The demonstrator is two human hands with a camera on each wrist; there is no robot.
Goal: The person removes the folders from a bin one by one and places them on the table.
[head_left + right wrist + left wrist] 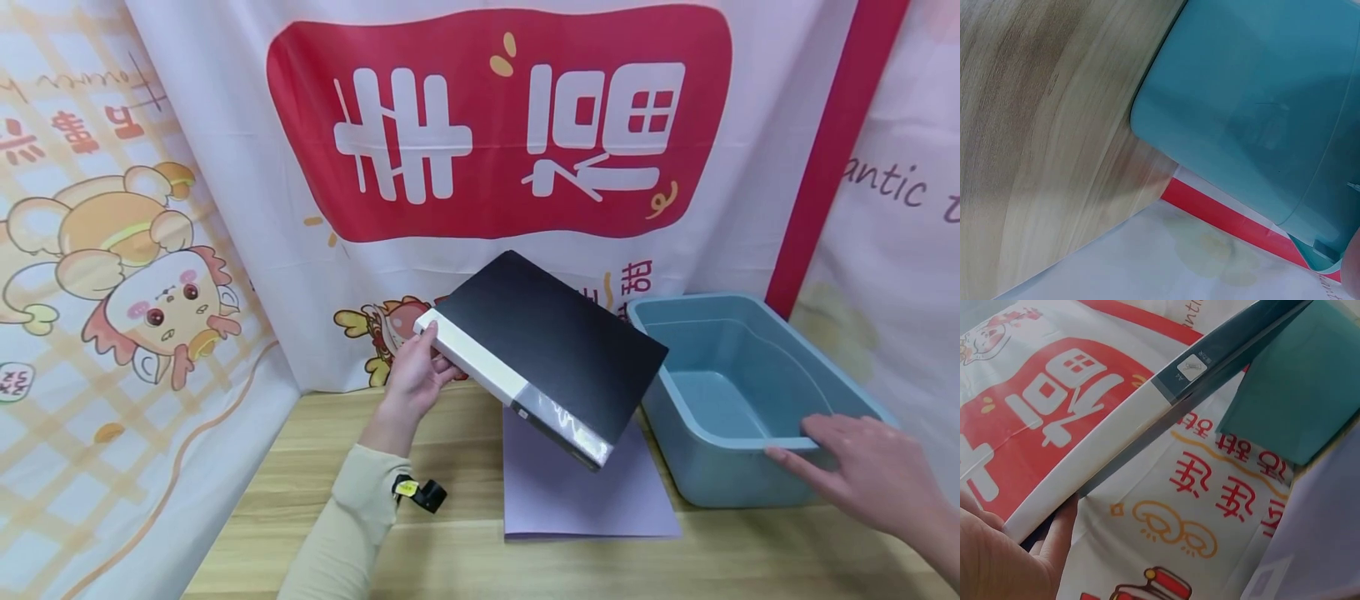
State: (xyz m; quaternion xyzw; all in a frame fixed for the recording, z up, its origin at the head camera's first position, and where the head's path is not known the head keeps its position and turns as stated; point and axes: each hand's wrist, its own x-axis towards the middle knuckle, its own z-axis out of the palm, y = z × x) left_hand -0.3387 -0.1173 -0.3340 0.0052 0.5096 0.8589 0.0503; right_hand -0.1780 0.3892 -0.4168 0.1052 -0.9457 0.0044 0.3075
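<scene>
A black binder with a white and grey spine is held up, tilted, above the table. My left hand grips it at the far left end of the spine, thumb on top and fingers below. In the left wrist view, the white spine runs up and right from the hand. Beneath the binder lies a lavender folder, partly covered from view. At the right stands a blue-grey plastic tub. My right hand holds its near rim, the thumb outside and the fingers over the edge.
The wood-grain table spreads under everything. A printed cloth hangs behind, with more cloth on the left and right sides. A small black wrist camera sits on my left sleeve. The tub's inside is visible from above.
</scene>
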